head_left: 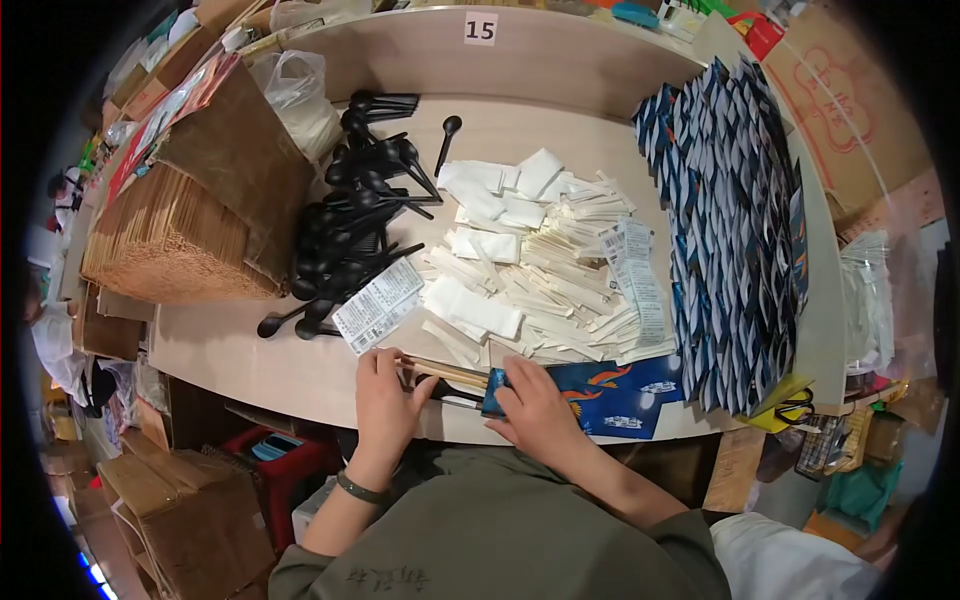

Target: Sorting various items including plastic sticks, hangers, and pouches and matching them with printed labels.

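Note:
At the table's near edge, my left hand (385, 400) is closed round one end of a pair of wooden chopsticks (447, 373) and a black spoon (428, 388). Their other ends reach into the mouth of a dark blue packet (494, 392). My right hand (540, 405) grips that packet, fingers on top, covering much of it. Flat blue packets (625, 410) with orange and white print lie beside it. Beyond my hands spreads a loose heap of thin wooden sticks or paper-wrapped slips (560, 270) with folded white napkins (475, 305). Black spoons (350, 220) are piled to the left.
A thick stack of brown cardboard (180, 250) stands at the left. Blue packets (735, 230) are packed in rows along the right wall. Printed white strips (378, 305) lie near the spoons. Scissors (792, 408) hang at the right corner. Boxes (190, 510) sit below left.

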{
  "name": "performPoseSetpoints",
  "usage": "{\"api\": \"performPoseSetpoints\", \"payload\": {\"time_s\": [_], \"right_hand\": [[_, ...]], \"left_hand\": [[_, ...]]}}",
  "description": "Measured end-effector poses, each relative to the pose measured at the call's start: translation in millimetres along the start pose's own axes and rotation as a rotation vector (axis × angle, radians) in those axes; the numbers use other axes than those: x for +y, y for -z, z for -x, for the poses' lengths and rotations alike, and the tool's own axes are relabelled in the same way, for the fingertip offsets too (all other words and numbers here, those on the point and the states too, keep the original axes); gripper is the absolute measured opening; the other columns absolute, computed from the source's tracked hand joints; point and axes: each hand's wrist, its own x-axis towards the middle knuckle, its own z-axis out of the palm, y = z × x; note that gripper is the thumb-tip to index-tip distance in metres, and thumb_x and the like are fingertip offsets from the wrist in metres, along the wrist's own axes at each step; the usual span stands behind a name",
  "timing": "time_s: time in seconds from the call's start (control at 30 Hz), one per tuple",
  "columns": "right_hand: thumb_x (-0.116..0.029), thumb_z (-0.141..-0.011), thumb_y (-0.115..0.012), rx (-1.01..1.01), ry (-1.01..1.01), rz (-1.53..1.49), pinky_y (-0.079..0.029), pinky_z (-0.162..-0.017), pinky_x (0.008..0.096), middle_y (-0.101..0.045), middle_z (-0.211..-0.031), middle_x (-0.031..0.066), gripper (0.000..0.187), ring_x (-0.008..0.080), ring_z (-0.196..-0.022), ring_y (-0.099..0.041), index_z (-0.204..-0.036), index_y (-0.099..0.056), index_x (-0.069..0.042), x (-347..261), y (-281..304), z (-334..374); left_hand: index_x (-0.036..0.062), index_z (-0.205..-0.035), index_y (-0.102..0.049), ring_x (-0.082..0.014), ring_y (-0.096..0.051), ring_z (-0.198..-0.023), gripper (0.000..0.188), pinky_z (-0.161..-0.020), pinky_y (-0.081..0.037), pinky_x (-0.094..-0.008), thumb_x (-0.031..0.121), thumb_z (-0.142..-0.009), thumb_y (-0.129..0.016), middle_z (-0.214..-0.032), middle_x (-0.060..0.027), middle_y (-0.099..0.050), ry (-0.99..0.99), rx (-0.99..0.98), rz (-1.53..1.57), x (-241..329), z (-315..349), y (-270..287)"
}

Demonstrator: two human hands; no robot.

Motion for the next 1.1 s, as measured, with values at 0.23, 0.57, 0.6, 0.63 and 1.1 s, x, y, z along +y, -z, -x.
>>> {"api": "performPoseSetpoints", "payload": {"time_s": [0.23, 0.57, 0.6, 0.63, 1.1], "right_hand": [[-0.016, -0.076, -0.064, 0.088, 0.128, -0.004, -0.044, -0.097, 0.0480, -0.054, -0.118, 0.0245, 0.025, 0.0408, -0.112, -0.052, -0.093, -0.054, -0.001, 5, -30, 5], [-0.018, -0.075, -0.059, -0.018, 0.226, 0.164, -0.049, -0.069, 0.0356, -0.056, -0.086, 0.0086, 0.010, 0.0240, -0.084, -0.059, -0.081, -0.064, -0.011, -53, 68, -34], [-0.020, -0.073, -0.061, 0.081, 0.300, 0.356, -0.050, -0.064, 0.0360, -0.056, -0.079, 0.0050, 0.007, 0.0235, -0.080, -0.061, -0.076, -0.064, -0.014, -53, 115, -46], [-0.020, -0.070, -0.065, 0.177, 0.280, 0.380, -0.050, -0.060, 0.0353, -0.056, -0.075, 0.0033, 0.007, 0.0230, -0.074, -0.060, -0.075, -0.064, -0.016, -47, 157, -52], [-0.040, -0.081, -0.066, -0.386, 0.143, 0.052, -0.045, -0.089, 0.0435, -0.060, -0.112, 0.0177, 0.043, 0.0345, -0.104, -0.057, -0.107, -0.064, -0.006, 68, 28, 16]], "left_hand": [[0.0011, -0.127, -0.048, -0.0304, -0.058, -0.107, 0.053, -0.096, -0.046, -0.0381, 0.010, -0.080, -0.072, -0.119, -0.0180, -0.052, -0.031, -0.512, 0.797, 8, 39, -51], [0.0099, -0.094, -0.056, -0.0315, -0.055, -0.073, 0.066, -0.065, -0.044, -0.0421, 0.032, -0.040, -0.088, -0.079, -0.0086, -0.056, -0.588, -0.123, -0.097, -33, -10, 24], [0.0093, -0.092, -0.055, -0.0306, -0.057, -0.068, 0.062, -0.061, -0.045, -0.0412, 0.028, -0.043, -0.088, -0.075, -0.0090, -0.057, -0.517, -0.052, -0.035, -27, -16, 31], [0.0071, -0.090, -0.054, -0.0283, -0.056, -0.062, 0.052, -0.056, -0.045, -0.0371, 0.022, -0.051, -0.085, -0.069, -0.0095, -0.056, -0.400, -0.071, 0.171, 1, -23, 44], [0.0016, -0.114, -0.056, -0.0221, -0.048, -0.110, 0.037, -0.098, -0.038, -0.0346, 0.013, -0.080, -0.065, -0.116, -0.0126, -0.052, -0.222, -0.909, 1.090, 43, 13, -60]]}}
